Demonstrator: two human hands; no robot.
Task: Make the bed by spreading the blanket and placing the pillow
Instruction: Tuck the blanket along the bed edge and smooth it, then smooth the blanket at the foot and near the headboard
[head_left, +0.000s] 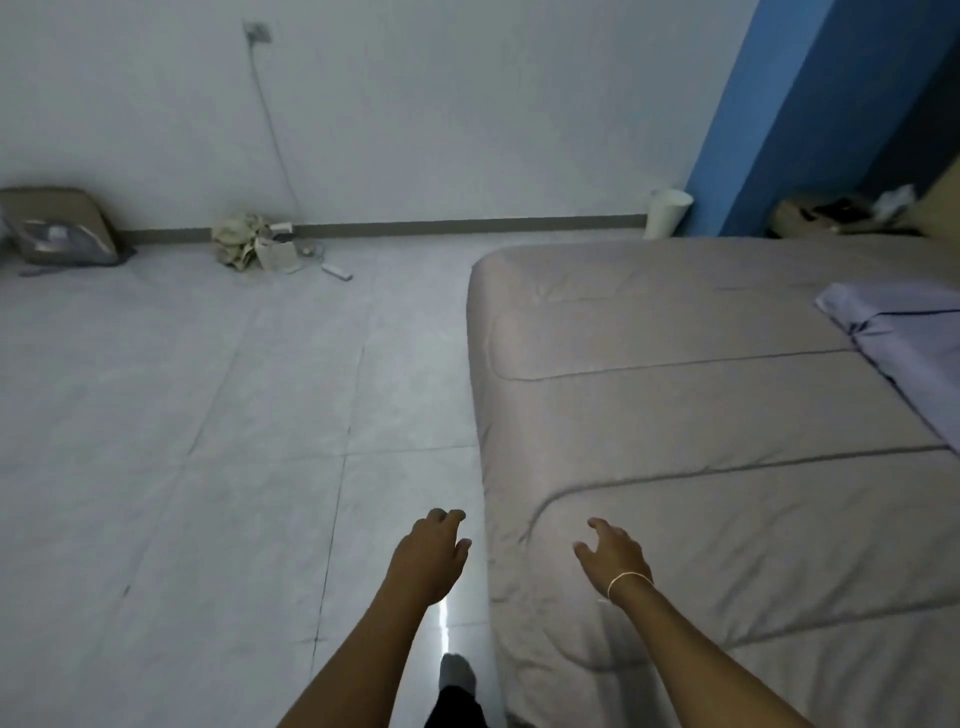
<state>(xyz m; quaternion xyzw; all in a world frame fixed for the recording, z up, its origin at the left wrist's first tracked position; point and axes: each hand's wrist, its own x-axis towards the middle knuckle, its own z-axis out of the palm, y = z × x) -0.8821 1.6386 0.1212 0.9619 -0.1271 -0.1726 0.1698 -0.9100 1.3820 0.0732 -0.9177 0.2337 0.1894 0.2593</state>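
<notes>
A beige quilted blanket (701, 415) lies spread flat over the low bed on the right, hanging down its left side. A pale lilac folded cloth or pillow (904, 338) lies on it at the right edge, partly cut off. My left hand (431, 551) hovers over the floor just left of the bed edge, fingers loosely bent, holding nothing. My right hand (615, 553), a thin band at its wrist, is above the blanket's near left part, fingers spread and relaxed. Whether it touches the blanket I cannot tell.
Grey tiled floor (208, 441) fills the left. A brown cushion (57, 228) leans on the far wall at left. A crumpled cloth with chargers and a cable (260, 244) lies by the wall. A white bin (667, 213) stands beside a blue wall strip.
</notes>
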